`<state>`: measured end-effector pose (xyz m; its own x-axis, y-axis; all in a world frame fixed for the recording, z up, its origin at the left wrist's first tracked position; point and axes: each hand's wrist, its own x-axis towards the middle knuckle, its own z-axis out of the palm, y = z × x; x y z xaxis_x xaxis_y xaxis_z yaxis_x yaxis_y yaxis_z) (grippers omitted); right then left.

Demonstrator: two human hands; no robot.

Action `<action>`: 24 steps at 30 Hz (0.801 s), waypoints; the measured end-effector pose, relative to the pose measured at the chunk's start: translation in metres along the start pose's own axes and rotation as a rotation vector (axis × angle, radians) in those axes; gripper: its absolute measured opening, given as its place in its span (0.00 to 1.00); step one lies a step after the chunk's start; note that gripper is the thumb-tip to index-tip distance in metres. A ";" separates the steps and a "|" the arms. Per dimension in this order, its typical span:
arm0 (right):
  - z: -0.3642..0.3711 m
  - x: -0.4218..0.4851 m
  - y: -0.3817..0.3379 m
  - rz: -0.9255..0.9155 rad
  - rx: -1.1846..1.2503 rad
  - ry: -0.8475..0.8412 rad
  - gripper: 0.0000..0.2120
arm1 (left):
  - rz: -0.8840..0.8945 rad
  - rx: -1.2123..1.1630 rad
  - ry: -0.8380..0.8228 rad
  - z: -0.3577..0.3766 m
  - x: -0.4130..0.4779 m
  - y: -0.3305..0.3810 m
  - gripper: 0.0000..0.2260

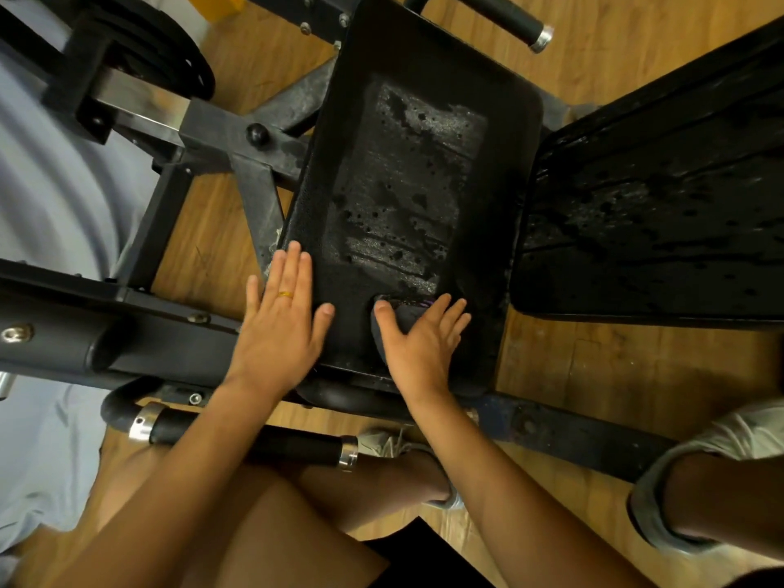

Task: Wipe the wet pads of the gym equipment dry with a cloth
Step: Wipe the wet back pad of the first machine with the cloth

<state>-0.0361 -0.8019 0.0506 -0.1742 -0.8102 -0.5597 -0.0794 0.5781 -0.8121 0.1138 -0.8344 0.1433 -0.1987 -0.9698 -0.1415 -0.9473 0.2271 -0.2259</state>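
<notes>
A black seat pad (pixel 407 171) of the gym machine lies in the middle, with wet shiny patches and droplets across its centre. My right hand (pixel 420 337) presses flat on a dark cloth (pixel 396 316) near the pad's near edge, fingers straight and spread. My left hand (pixel 282 320) rests flat on the pad's near left edge, a gold ring on one finger. A second black pad (pixel 662 205) stands to the right, streaked and spotted with water.
The black steel frame (pixel 237 142) and weight plates (pixel 140 48) are at the left. A handle bar (pixel 254 443) with chrome ends crosses below my arms; another handle (pixel 509 19) is at the top. The floor (pixel 594 362) is wood. My legs and shoes are at the bottom.
</notes>
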 end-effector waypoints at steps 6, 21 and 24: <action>0.000 0.003 0.011 -0.154 -0.243 0.055 0.46 | -0.031 0.095 0.099 0.008 0.026 0.003 0.32; -0.011 0.009 0.019 -0.104 0.061 0.003 0.33 | -0.079 0.163 0.187 0.015 0.028 0.010 0.32; -0.001 0.010 0.013 -0.046 0.113 0.103 0.38 | -0.076 0.172 0.193 0.016 0.029 0.010 0.32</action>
<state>-0.0397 -0.8027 0.0343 -0.2734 -0.8180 -0.5061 0.0204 0.5211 -0.8532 0.1022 -0.8589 0.1215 -0.1884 -0.9799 0.0654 -0.9079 0.1484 -0.3921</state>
